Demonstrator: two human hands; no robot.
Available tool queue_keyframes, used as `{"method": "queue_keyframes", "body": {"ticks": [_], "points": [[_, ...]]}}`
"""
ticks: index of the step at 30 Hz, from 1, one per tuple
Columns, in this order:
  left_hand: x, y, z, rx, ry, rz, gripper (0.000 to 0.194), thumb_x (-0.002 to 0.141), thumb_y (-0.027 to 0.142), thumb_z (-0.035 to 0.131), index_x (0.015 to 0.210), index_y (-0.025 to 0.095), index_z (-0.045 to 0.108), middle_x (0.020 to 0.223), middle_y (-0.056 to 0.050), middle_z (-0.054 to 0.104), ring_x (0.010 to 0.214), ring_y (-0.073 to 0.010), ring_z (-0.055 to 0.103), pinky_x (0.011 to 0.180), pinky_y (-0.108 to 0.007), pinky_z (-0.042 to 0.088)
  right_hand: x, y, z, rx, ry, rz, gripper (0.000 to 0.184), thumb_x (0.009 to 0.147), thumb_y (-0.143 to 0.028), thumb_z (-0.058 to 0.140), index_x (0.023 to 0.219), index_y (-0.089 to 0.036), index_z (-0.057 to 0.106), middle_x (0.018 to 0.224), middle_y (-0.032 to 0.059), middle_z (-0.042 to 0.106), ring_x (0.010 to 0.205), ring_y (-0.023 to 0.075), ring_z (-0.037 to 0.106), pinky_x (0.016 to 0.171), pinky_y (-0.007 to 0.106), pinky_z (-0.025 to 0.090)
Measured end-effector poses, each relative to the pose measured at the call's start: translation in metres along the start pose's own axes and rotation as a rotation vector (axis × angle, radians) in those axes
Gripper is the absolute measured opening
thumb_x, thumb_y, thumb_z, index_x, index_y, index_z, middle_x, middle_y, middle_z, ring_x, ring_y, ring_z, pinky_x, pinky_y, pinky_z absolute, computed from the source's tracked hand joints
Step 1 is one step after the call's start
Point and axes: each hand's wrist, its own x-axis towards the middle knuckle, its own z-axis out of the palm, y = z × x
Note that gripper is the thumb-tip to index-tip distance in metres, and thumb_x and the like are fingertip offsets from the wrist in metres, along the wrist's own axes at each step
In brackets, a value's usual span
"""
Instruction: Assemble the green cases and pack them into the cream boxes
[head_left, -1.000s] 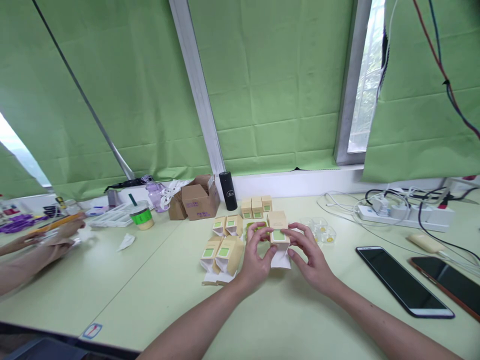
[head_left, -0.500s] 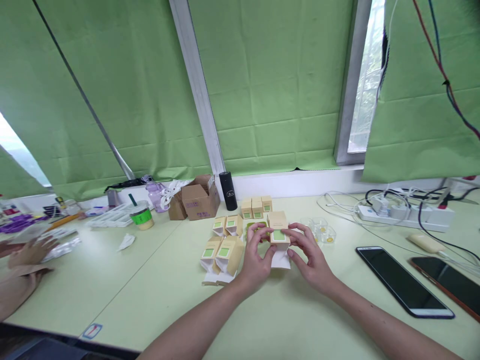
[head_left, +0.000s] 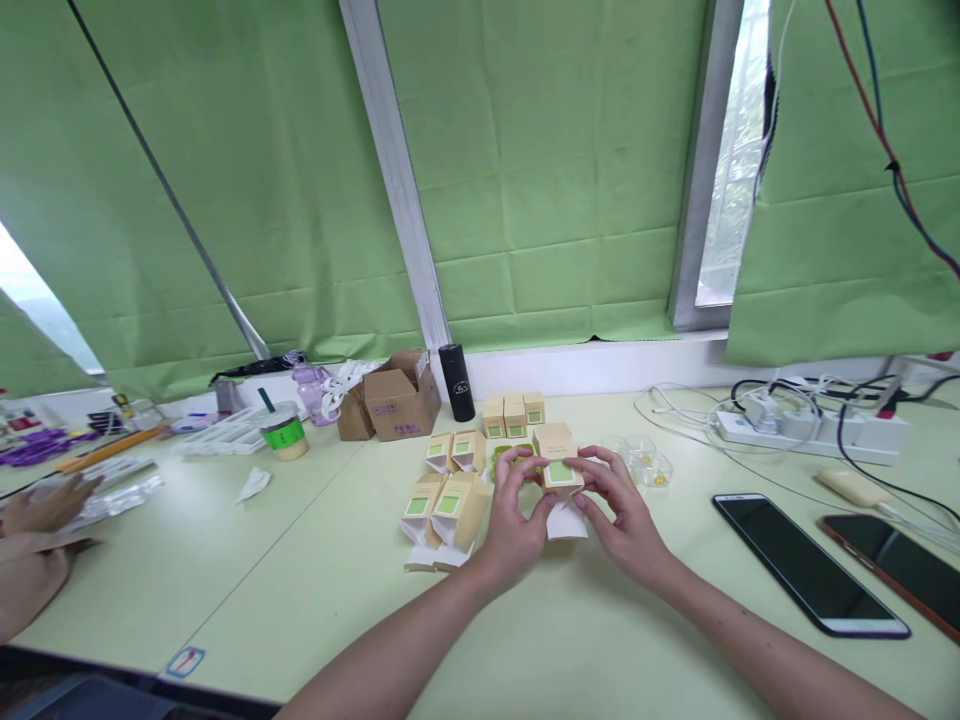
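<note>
Between my two hands is a small beige cardboard box (head_left: 555, 440) with a green window, its white end flap hanging toward me. My left hand (head_left: 517, 505) grips the box's left side with thumb and fingers. On its right side the fingers of my right hand (head_left: 619, 505) are closed against it. Left of my hands stand several like boxes (head_left: 459, 505) with flaps open at the front. Farther back, three smaller-looking closed boxes (head_left: 514, 415) sit in a row. A green item (head_left: 501, 455) shows partly behind my left fingers. Clear plastic cups (head_left: 651, 465) with yellow bits lie to the right.
At right lie two phones (head_left: 810, 565), a cream case (head_left: 853, 487) and a power strip (head_left: 810, 435) with cables. A black bottle (head_left: 456, 382), a brown carton (head_left: 401, 400) and a drink cup (head_left: 285, 432) stand behind. Another person's hand (head_left: 49, 505) is at far left.
The box in my hands has tipped slightly, its top lower and its white flap shifted a little right. At far left, the other person's hand has moved left.
</note>
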Motion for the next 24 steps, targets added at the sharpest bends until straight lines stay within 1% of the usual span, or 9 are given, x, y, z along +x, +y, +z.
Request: {"method": "queue_keyframes", "body": {"ticks": [3, 5, 10, 12, 14, 16, 17, 21, 24], "points": [[-0.001, 0.003, -0.001, 0.011, -0.023, -0.009, 0.033, 0.095, 0.027, 0.066, 0.127, 0.029, 0.058, 0.138, -0.009, 0.043, 0.12, -0.0241, 0.056, 0.107, -0.047, 0.049, 0.0, -0.001, 0.001, 0.002, 0.01, 0.003, 0.034, 0.102, -0.039, 0.056, 0.135, -0.034, 0.063, 0.143, 0.0105, 0.043, 0.106, 0.0217, 0.066, 0.098, 0.045, 0.06], [-0.001, 0.006, -0.003, 0.01, -0.05, -0.005, 0.035, 0.096, 0.031, 0.066, 0.131, 0.03, 0.057, 0.139, -0.01, 0.042, 0.122, -0.0251, 0.054, 0.108, -0.048, 0.048, 0.001, 0.0, 0.001, 0.006, 0.021, 0.009, 0.033, 0.102, -0.038, 0.055, 0.134, -0.034, 0.063, 0.142, 0.0108, 0.044, 0.103, 0.0212, 0.067, 0.095, 0.045, 0.061], [0.0, 0.006, -0.011, -0.026, -0.18, 0.08, 0.053, 0.099, 0.049, 0.057, 0.149, 0.032, 0.048, 0.146, -0.013, 0.036, 0.131, -0.0308, 0.048, 0.113, -0.054, 0.043, 0.003, 0.003, 0.0, 0.015, 0.059, 0.016, 0.033, 0.102, -0.04, 0.056, 0.134, -0.033, 0.064, 0.14, 0.0113, 0.047, 0.093, 0.0184, 0.066, 0.089, 0.041, 0.062], [0.0, 0.004, -0.012, -0.044, -0.238, 0.091, 0.066, 0.097, 0.059, 0.057, 0.156, 0.032, 0.041, 0.151, -0.014, 0.031, 0.14, -0.0344, 0.04, 0.118, -0.058, 0.037, 0.004, 0.005, 0.0, 0.029, 0.071, 0.025, 0.034, 0.102, -0.04, 0.057, 0.134, -0.033, 0.064, 0.139, 0.011, 0.047, 0.092, 0.0177, 0.065, 0.089, 0.04, 0.062], [0.0, 0.002, -0.012, -0.063, -0.282, 0.087, 0.083, 0.091, 0.068, 0.061, 0.16, 0.032, 0.034, 0.156, -0.015, 0.026, 0.15, -0.0377, 0.027, 0.122, -0.061, 0.029, 0.005, 0.006, -0.001, 0.04, 0.083, 0.039, 0.033, 0.101, -0.04, 0.058, 0.133, -0.033, 0.064, 0.139, 0.0106, 0.047, 0.09, 0.017, 0.065, 0.088, 0.04, 0.062], [-0.001, 0.002, -0.012, -0.071, -0.315, 0.076, 0.096, 0.083, 0.073, 0.067, 0.162, 0.033, 0.029, 0.159, -0.015, 0.022, 0.155, -0.0394, 0.016, 0.125, -0.064, 0.023, 0.006, 0.006, -0.001, 0.046, 0.097, 0.047, 0.033, 0.101, -0.041, 0.058, 0.133, -0.033, 0.065, 0.139, 0.0105, 0.047, 0.09, 0.0168, 0.065, 0.088, 0.039, 0.062], [-0.001, 0.002, -0.012, -0.069, -0.326, 0.072, 0.099, 0.082, 0.072, 0.069, 0.162, 0.034, 0.028, 0.16, -0.015, 0.02, 0.156, -0.0397, 0.013, 0.125, -0.065, 0.022, 0.006, 0.006, -0.001, 0.047, 0.102, 0.049, 0.033, 0.101, -0.041, 0.058, 0.132, -0.033, 0.065, 0.139, 0.0106, 0.048, 0.09, 0.0167, 0.065, 0.088, 0.039, 0.062], [-0.001, 0.005, -0.012, -0.057, -0.325, 0.065, 0.092, 0.087, 0.064, 0.07, 0.163, 0.034, 0.026, 0.161, -0.015, 0.019, 0.156, -0.0387, 0.013, 0.125, -0.064, 0.023, 0.005, 0.004, 0.0, 0.044, 0.104, 0.05, 0.033, 0.101, -0.04, 0.058, 0.133, -0.032, 0.065, 0.138, 0.011, 0.048, 0.089, 0.0167, 0.065, 0.086, 0.039, 0.063], [-0.001, 0.007, -0.011, -0.051, -0.292, 0.067, 0.084, 0.091, 0.06, 0.066, 0.161, 0.034, 0.029, 0.159, -0.014, 0.023, 0.156, -0.0365, 0.016, 0.125, -0.062, 0.024, 0.005, 0.006, 0.0, 0.032, 0.104, 0.034, 0.033, 0.101, -0.04, 0.058, 0.132, -0.033, 0.066, 0.137, 0.0108, 0.049, 0.09, 0.0169, 0.065, 0.088, 0.041, 0.063]]}}
